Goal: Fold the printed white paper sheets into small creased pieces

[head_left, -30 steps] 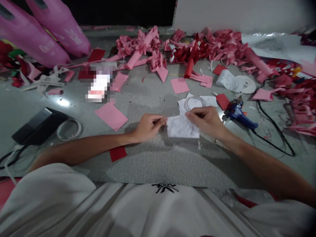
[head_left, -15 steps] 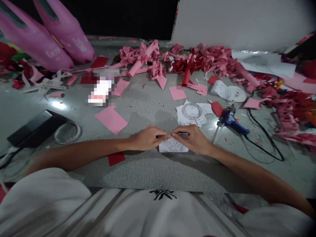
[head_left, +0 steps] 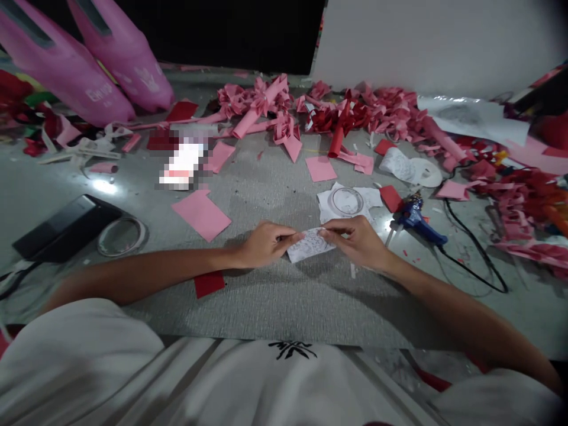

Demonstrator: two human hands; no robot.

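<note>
Between both hands is a small white piece of paper (head_left: 309, 246) with dark printed or drawn lines, tilted a little up toward the right. My left hand (head_left: 267, 244) pinches its upper left edge between thumb and fingers. At the upper right part, my right hand (head_left: 356, 239) pinches the same paper. Just beyond the right hand lies a stack of similar patterned papers (head_left: 327, 208), with a clear tape roll (head_left: 347, 201) on top. A red paper square (head_left: 209, 285) lies partly under my left forearm.
A blue glue gun (head_left: 417, 219) with a black cord lies at the right. Pink paper sheets (head_left: 202, 214), a black box (head_left: 66, 228) and another tape roll (head_left: 121, 236) are at the left. Pink and red paper flowers (head_left: 373, 109) line the back, near pink bottles (head_left: 119, 53).
The patterned paper has tilted, its right side rising, and more of its face shows. My right hand has moved slightly up and right; both hands keep their pinch.
</note>
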